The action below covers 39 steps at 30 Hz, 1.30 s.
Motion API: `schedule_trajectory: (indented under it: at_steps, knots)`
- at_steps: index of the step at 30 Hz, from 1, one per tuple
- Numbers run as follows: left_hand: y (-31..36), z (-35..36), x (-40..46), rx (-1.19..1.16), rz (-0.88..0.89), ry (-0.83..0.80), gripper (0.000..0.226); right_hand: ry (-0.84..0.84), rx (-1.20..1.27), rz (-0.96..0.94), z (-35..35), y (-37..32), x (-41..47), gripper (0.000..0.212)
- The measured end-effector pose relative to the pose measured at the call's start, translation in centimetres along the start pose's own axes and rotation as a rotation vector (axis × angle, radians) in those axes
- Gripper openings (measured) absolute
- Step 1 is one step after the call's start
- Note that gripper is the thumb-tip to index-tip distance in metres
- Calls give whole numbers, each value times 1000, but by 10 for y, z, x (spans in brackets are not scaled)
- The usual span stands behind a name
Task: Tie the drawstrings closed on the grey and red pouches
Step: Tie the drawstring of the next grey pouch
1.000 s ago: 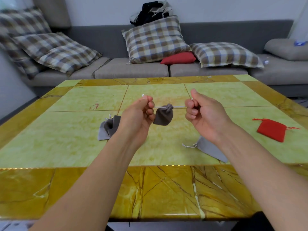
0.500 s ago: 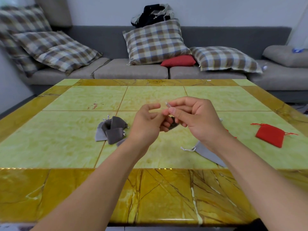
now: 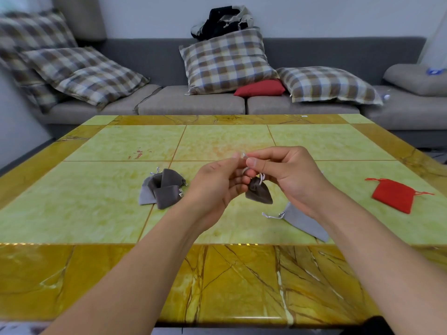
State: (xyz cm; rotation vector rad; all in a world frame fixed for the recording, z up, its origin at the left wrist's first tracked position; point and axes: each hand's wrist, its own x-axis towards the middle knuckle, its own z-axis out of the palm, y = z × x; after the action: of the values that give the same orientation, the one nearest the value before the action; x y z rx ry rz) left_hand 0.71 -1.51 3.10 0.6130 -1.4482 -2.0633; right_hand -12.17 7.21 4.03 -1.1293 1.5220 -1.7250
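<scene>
Drawstrings of pale cord sit pinched between our two hands, above the middle of the counter. Our left hand has its fingers curled, thumb and forefinger nipping the cord near its tip. Our right hand grasps the cord from the other side, forefinger and thumb closed on it just beside the left fingertips, so the two hands nearly touch. Below them hangs the dark grey pouch, gathered at its neck, its body dangling clear between our wrists; we cannot tell whether it touches the counter. A loop of cord shows at its neck, under our right thumb.

To the left, near our left wrist, lies a pile of grey pouches, several overlapping one another, with small cord ends showing at their necks. Just under our right forearm another light grey pouch lies flat, its pale cords trailing out to the left. Well apart, toward the right edge, a red pouch lies flat with its red strings spread to either side.

Beyond the counter stands a grey sofa carrying plaid cushions, a small red cushion tucked between two of them, and a dark bundle of clothing on the backrest.
</scene>
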Motion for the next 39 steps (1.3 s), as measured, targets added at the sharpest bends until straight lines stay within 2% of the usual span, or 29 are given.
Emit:
schedule_trajectory:
  at_steps: [2, 5, 7, 12, 14, 17, 20, 24, 26, 29, 32, 36, 39]
  knots:
    - [0, 1, -1, 6, 1, 12, 35, 37, -28, -15, 1, 0, 0, 13]
    - [-3, 0, -4, 180, 37, 23, 21, 51, -114, -19, 0, -1, -1, 12]
    - [-4, 0, -6, 201, 20, 53, 23, 44, -116, 0, -3, 0, -1, 15]
    - [-3, 4, -8, 146, 3, 57, 14, -83, 93, 95, -7, -4, -3, 30]
    - [-4, 2, -6, 112, 2, 51, 7, -117, 171, 139, -10, -6, -3, 30]
    - [-3, -2, -3, 91, 8, 44, 12, -113, 241, 183, -12, -6, -2, 26]
    - [-2, -3, -3, 113, 5, 12, 15, -81, 134, 171, -11, -5, -2, 24]
    - [-3, -5, -2, 311, 100, 84, 11, 76, -18, 118, -10, -5, 0, 20]
    - [-5, -6, -1, 348, 165, 123, 11, 78, 46, 194, -10, -5, -1, 25]
    - [-6, -5, -2, 356, 208, 132, 14, -10, 164, 363, -9, -6, -4, 34]
    - [-6, -4, -2, 357, 221, 117, 11, -92, 140, 438, -7, -6, -7, 39]
    - [-6, -4, -2, 361, 292, 131, 1, -88, -60, 282, -3, -8, -8, 23]
    - [-5, -5, -2, 397, 350, 176, 2, -64, -216, 141, -3, -5, -8, 13]
